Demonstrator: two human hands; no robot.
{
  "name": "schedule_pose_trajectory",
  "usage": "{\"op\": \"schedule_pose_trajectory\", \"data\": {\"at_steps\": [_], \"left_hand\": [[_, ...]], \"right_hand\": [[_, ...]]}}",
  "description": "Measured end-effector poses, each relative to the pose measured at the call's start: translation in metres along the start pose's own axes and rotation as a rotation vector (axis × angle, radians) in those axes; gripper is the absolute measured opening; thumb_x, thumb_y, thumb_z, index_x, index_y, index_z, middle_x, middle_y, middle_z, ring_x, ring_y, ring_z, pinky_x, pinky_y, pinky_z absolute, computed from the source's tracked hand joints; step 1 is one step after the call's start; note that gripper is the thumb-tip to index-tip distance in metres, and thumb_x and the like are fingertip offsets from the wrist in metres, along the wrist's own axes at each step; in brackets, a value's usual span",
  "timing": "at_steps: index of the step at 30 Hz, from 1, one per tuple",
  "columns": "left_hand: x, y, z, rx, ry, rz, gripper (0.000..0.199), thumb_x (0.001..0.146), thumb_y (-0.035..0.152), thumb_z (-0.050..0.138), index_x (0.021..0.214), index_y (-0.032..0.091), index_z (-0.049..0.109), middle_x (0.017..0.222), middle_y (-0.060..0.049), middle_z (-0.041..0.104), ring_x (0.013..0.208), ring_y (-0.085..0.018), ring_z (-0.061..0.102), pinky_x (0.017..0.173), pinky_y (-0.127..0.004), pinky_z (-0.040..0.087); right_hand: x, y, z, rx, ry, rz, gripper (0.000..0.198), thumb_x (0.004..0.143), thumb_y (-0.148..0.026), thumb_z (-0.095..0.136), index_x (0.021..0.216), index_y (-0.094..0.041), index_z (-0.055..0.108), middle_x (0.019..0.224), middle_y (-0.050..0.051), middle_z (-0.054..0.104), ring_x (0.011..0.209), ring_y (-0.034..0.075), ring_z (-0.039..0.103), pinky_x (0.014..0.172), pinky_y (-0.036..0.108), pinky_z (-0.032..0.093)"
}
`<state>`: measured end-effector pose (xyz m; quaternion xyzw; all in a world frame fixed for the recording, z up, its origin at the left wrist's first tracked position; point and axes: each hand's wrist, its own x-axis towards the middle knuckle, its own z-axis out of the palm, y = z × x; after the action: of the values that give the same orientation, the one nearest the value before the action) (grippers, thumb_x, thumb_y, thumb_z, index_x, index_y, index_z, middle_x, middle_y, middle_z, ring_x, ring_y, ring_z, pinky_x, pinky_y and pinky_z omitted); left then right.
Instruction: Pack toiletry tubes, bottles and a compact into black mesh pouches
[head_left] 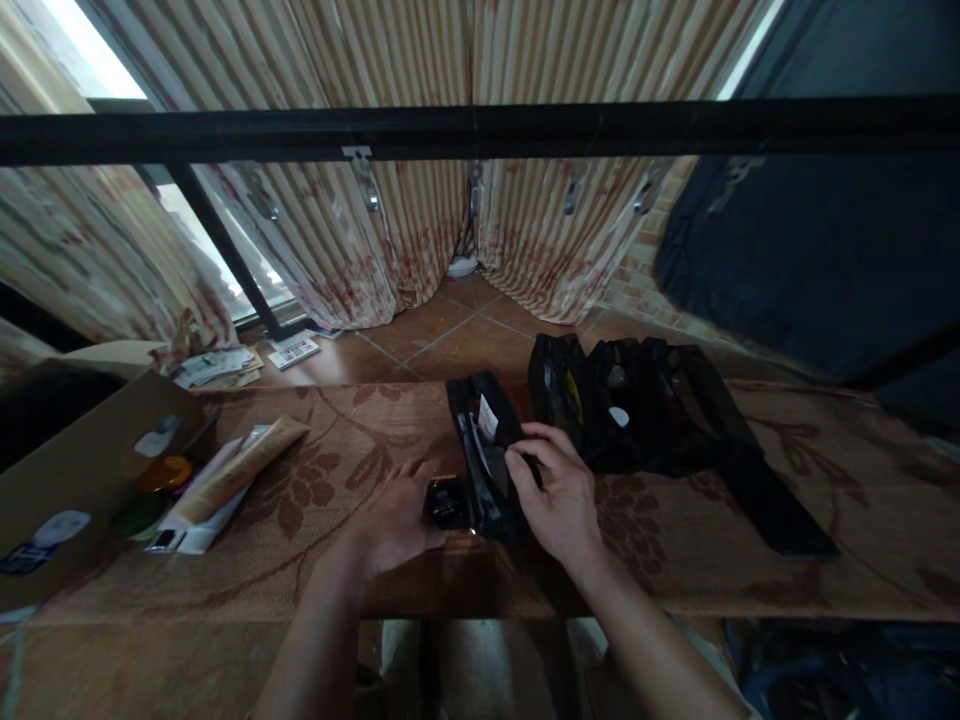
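Observation:
A small black mesh pouch [491, 505] lies in front of me with its top gaping, and a white-labelled item [487, 420] shows inside. My right hand [559, 495] pinches the pouch's right edge between thumb and fingers. Against the pouch's left side is a dark, glossy jar-like container [448, 503] with a gold-coloured edge. My left hand [397, 515] is closed around its left side; the fingertips are partly hidden. Right of the pouch sits a larger black mesh organizer bag [637, 410] with several compartments, a yellow item and a white round piece among them.
The bench has a brown leaf-patterned cover [337, 470]. At left stand a cardboard box [90, 500], several tubes [225, 490], an orange-lidded jar [166, 473] and a green round item [139, 515]. A black strap [780, 505] extends right. A dark rail [465, 132] crosses before curtains.

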<state>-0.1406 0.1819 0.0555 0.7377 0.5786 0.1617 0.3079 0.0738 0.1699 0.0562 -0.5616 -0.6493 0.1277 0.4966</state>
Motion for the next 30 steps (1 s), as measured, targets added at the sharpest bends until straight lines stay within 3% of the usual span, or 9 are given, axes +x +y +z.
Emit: {"op": "schedule_pose_trajectory", "data": {"at_steps": [4,8,14,17,19,22,26,30], "left_hand": [[0.000,0.008,0.010,0.337,-0.210,-0.042,0.066,0.064,0.015,0.065,0.128,0.017,0.051,0.128,-0.016,0.055,0.117,-0.033,0.055,0.096,-0.042,0.045],[0.001,0.010,0.020,0.429,-0.185,-0.084,0.061,0.068,0.013,0.060,0.127,0.015,0.049,0.126,-0.016,0.053,0.118,-0.030,0.053,0.098,-0.040,0.043],[-0.002,-0.004,0.012,0.306,-0.138,-0.184,0.067,0.054,0.030,0.075,0.116,0.016,0.056,0.119,-0.014,0.057,0.110,-0.032,0.057,0.087,-0.039,0.046],[-0.004,-0.013,-0.010,0.020,-0.112,-0.219,0.049,0.057,0.035,0.075,0.101,0.016,0.063,0.094,-0.007,0.065,0.086,-0.026,0.063,0.072,-0.033,0.046],[-0.006,-0.015,-0.028,-0.276,-0.098,-0.162,0.038,0.065,0.036,0.072,0.096,0.015,0.066,0.084,-0.004,0.066,0.078,-0.023,0.062,0.068,-0.030,0.044],[-0.010,-0.009,-0.045,-0.740,-0.051,-0.049,0.036,0.070,0.033,0.073,0.101,0.016,0.069,0.093,-0.004,0.070,0.084,-0.020,0.062,0.075,-0.029,0.045],[-0.015,0.010,-0.039,-1.397,-0.076,0.067,0.034,0.076,0.044,0.069,0.097,0.017,0.072,0.092,-0.007,0.072,0.081,-0.020,0.064,0.079,-0.034,0.049],[-0.012,0.030,-0.020,-1.728,-0.299,0.166,0.053,0.087,0.057,0.050,0.106,0.012,0.071,0.095,-0.015,0.074,0.080,-0.023,0.067,0.075,-0.035,0.051]], "right_hand": [[0.000,0.002,0.000,0.036,0.018,-0.009,0.016,0.090,-0.028,0.057,0.084,-0.020,0.069,0.108,0.009,0.064,0.103,0.021,0.063,0.092,0.036,0.049],[0.000,0.004,0.001,0.027,0.031,-0.005,0.015,0.089,-0.026,0.057,0.084,-0.021,0.069,0.108,0.008,0.064,0.101,0.020,0.064,0.091,0.036,0.049],[-0.001,0.006,0.001,0.015,0.031,-0.011,0.015,0.090,-0.026,0.056,0.084,-0.021,0.069,0.107,0.007,0.065,0.100,0.020,0.064,0.090,0.036,0.050],[-0.001,0.008,0.001,0.017,0.038,-0.004,0.015,0.090,-0.027,0.057,0.085,-0.021,0.070,0.109,0.007,0.065,0.100,0.020,0.064,0.090,0.036,0.050],[-0.002,0.009,0.002,0.030,0.043,0.006,0.015,0.090,-0.028,0.058,0.085,-0.021,0.070,0.109,0.007,0.065,0.101,0.020,0.064,0.090,0.037,0.050],[-0.003,0.009,0.003,0.066,0.051,0.028,0.016,0.090,-0.031,0.058,0.085,-0.022,0.070,0.111,0.008,0.064,0.102,0.021,0.064,0.090,0.038,0.050],[-0.005,0.007,0.004,0.103,0.080,0.035,0.017,0.091,-0.032,0.057,0.085,-0.023,0.069,0.115,0.007,0.064,0.103,0.021,0.063,0.088,0.038,0.051],[-0.007,0.007,0.005,0.112,0.116,0.000,0.016,0.091,-0.031,0.058,0.084,-0.023,0.069,0.113,0.006,0.064,0.102,0.020,0.064,0.086,0.035,0.049]]}}
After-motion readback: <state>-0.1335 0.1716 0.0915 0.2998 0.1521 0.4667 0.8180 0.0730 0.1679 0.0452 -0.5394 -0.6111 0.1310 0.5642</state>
